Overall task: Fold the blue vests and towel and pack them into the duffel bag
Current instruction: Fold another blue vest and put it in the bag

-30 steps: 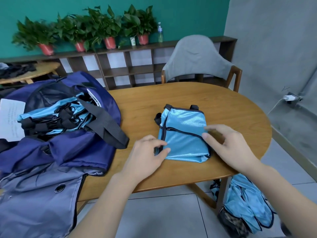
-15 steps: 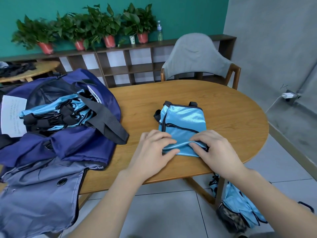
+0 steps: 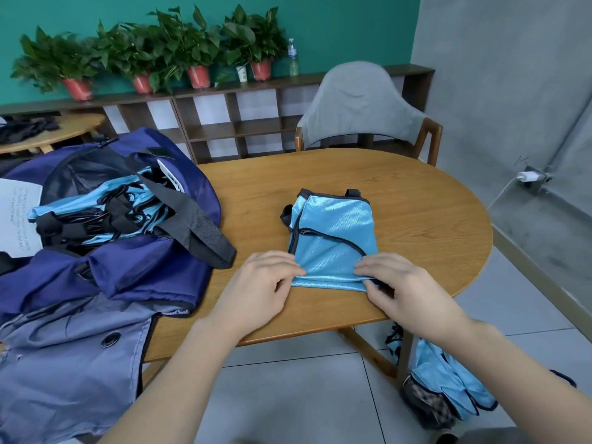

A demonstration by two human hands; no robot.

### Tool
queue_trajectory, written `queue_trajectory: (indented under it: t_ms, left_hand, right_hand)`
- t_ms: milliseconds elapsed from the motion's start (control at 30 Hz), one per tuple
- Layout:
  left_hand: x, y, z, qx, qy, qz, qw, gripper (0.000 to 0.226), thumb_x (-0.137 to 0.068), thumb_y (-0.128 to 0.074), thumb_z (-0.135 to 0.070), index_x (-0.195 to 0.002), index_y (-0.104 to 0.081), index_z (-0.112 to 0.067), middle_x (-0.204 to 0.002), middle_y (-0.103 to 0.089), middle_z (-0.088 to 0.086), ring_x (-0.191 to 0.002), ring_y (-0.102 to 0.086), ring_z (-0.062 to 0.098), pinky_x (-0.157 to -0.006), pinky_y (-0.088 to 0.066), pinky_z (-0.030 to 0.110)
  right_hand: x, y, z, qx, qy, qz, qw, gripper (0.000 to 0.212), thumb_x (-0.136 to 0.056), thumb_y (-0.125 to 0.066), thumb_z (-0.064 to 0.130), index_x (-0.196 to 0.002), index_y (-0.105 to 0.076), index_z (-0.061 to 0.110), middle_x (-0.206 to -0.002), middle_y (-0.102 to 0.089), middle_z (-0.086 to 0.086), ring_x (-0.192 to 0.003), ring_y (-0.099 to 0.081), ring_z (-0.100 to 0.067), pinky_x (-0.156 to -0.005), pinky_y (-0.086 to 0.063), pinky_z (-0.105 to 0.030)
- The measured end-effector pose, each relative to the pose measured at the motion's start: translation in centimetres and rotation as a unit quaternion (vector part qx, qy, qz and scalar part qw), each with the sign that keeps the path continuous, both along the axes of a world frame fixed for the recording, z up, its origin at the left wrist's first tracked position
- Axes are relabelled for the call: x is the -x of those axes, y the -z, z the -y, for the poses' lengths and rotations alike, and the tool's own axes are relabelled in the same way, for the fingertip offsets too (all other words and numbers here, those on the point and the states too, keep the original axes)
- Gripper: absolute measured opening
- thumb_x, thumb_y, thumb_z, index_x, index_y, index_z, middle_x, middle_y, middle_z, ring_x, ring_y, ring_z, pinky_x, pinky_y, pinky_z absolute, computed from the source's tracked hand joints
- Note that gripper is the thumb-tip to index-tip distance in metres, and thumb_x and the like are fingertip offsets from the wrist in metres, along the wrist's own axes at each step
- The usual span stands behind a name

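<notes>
A shiny light-blue vest (image 3: 333, 238) with black trim lies folded on the oval wooden table (image 3: 416, 219). My left hand (image 3: 259, 290) pinches its near left corner, and my right hand (image 3: 400, 286) pinches the near right corner, thumb under the edge. The near edge is lifted slightly off the table. To the left, the navy duffel bag (image 3: 128, 270) lies open with several folded blue vests (image 3: 96, 209) inside. No towel is identifiable.
A grey-purple flap of the bag (image 3: 64, 363) hangs over the table's front left edge. More blue vests (image 3: 448, 379) lie on the floor by the table leg. A grey chair (image 3: 358, 107) stands behind the table, with a shelf of potted plants (image 3: 198, 75) beyond.
One second ago my right hand hovered over the vest's right side. Both hands have since come to the near edge and taken hold of its two corners.
</notes>
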State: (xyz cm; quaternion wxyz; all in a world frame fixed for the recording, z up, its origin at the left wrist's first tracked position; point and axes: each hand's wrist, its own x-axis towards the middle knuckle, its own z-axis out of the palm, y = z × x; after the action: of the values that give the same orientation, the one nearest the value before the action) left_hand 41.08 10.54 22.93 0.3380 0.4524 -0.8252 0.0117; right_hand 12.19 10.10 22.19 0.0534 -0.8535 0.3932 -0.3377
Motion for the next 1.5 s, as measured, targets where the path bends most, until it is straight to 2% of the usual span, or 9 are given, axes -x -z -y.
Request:
queue_trajectory:
  t_ms: [200, 333, 533, 733, 833, 967, 1167, 1333, 1500]
  left_hand:
    - [-0.4, -0.5, -1.5, -0.078, 0.01, -0.044, 0.996, 0.022, -0.089, -0.071, -0.01, -0.107, -0.08, -0.019, -0.112, -0.074, -0.014, -0.12, -0.059, -0.005, -0.107, -0.046, 0.025]
    - [0.0, -0.6, -3.1, -0.087, 0.02, -0.059, 0.994, 0.029, -0.087, -0.073, -0.041, -0.107, -0.079, -0.022, -0.112, -0.074, -0.014, -0.119, -0.058, -0.007, -0.106, -0.047, 0.027]
    - [0.7, 0.3, -5.8, -0.055, -0.001, -0.027, 0.998, 0.061, -0.071, -0.07, -0.076, -0.104, -0.078, -0.025, -0.11, -0.072, -0.016, -0.115, -0.06, -0.002, -0.098, -0.05, 0.036]
    - [1.7, 0.5, -6.6, 0.021, 0.016, -0.055, 0.998, 0.022, -0.091, -0.072, -0.043, -0.097, -0.075, -0.022, -0.098, -0.068, -0.015, -0.104, -0.061, 0.003, -0.092, -0.048, 0.037]
    - [2.8, -1.3, -7.1, -0.021, 0.001, -0.129, 0.991, 0.006, -0.098, -0.062, -0.038, -0.103, -0.062, -0.034, -0.111, -0.067, -0.019, -0.114, -0.058, -0.004, -0.097, -0.045, 0.023]
    - [3.9, -3.0, -6.8, -0.03, -0.021, -0.144, 0.989, 0.002, -0.103, -0.049, -0.042, -0.104, -0.05, -0.041, -0.081, -0.058, -0.024, -0.065, -0.052, -0.003, -0.061, -0.034, 0.01]
    - [4.8, -4.0, -3.5, 0.004, -0.076, -0.181, 0.98, 0.007, -0.099, -0.057, -0.043, -0.102, -0.058, -0.037, -0.068, -0.055, -0.017, -0.06, -0.05, 0.005, -0.061, -0.038, 0.016]
    - [4.5, -3.6, -0.2, -0.057, -0.122, -0.172, 0.976, 0.004, -0.095, -0.065, -0.04, -0.096, -0.063, -0.037, -0.063, -0.054, -0.016, -0.06, -0.05, 0.006, -0.06, -0.045, 0.029]
    - [4.3, -3.3, 1.8, -0.08, -0.187, -0.073, 0.976, 0.011, -0.092, -0.068, -0.04, -0.103, -0.068, -0.039, -0.091, -0.057, -0.018, -0.088, -0.053, 0.005, -0.076, -0.047, 0.031]
  right_hand:
    - [0.4, -0.1, -1.4, -0.027, 0.001, -0.025, 0.999, 0.043, -0.097, -0.055, 0.05, -0.126, -0.071, 0.022, -0.131, -0.066, 0.014, -0.133, -0.049, 0.004, -0.112, -0.042, -0.03]
    - [0.6, 0.2, -2.3, -0.027, 0.003, -0.011, 1.0, 0.061, -0.084, -0.063, 0.069, -0.122, -0.074, 0.023, -0.129, -0.067, 0.015, -0.131, -0.052, 0.002, -0.11, -0.046, -0.035]
    - [1.3, 0.8, -3.9, 0.014, -0.042, 0.039, 0.998, 0.043, -0.088, -0.069, 0.051, -0.11, -0.078, 0.016, -0.117, -0.072, 0.014, -0.116, -0.063, -0.007, -0.097, -0.052, -0.035]
    - [1.2, 0.2, -5.4, -0.023, -0.036, 0.122, 0.992, 0.019, -0.098, -0.063, 0.036, -0.096, -0.074, 0.021, -0.103, -0.071, 0.017, -0.109, -0.066, -0.01, -0.101, -0.047, -0.037]
    - [0.9, -1.2, -5.6, -0.058, -0.014, 0.164, 0.985, 0.011, -0.102, -0.057, 0.026, -0.094, -0.065, 0.022, -0.104, -0.068, 0.014, -0.106, -0.066, -0.011, -0.087, -0.05, -0.024]
    - [0.4, -3.3, -5.1, -0.056, 0.017, 0.181, 0.982, 0.01, -0.1, -0.048, 0.029, -0.094, -0.056, 0.029, -0.098, -0.062, 0.01, -0.084, -0.06, -0.016, -0.072, -0.044, -0.024]
    - [-0.4, -5.0, -1.7, -0.104, 0.075, 0.199, 0.972, 0.012, -0.102, -0.053, 0.028, -0.091, -0.056, 0.029, -0.069, -0.057, 0.0, -0.053, -0.044, -0.009, -0.052, -0.033, -0.015]
    - [-0.8, -4.4, 1.9, -0.138, 0.116, 0.125, 0.976, 0.011, -0.101, -0.058, 0.028, -0.093, -0.062, 0.022, -0.062, -0.052, 0.006, -0.054, -0.048, -0.006, -0.05, -0.037, -0.016]
    - [-1.2, -3.6, 4.5, -0.15, 0.143, 0.066, 0.976, 0.014, -0.097, -0.063, 0.035, -0.093, -0.066, 0.022, -0.1, -0.061, 0.006, -0.089, -0.056, -0.007, -0.079, -0.044, -0.025]
